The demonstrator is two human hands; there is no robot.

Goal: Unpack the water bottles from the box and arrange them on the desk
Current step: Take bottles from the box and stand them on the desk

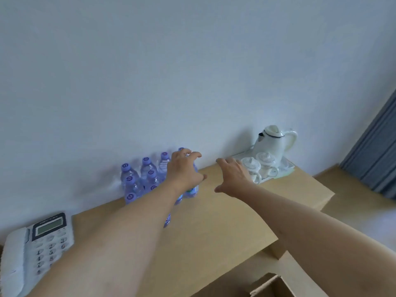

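Several clear purple-capped plastic water bottles (137, 181) stood on the tan wooden bench (225, 211), left hand (185, 170) apparently gripping another, right hand (232, 175) spread empty.

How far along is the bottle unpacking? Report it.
Done: a cluster of bottles stands on the desk against the wall. In hand: the left hand grips one more bottle at the cluster's right edge; the right hand hovers open beside it. Left: only a corner of the box shows, so the remaining count is unknown.
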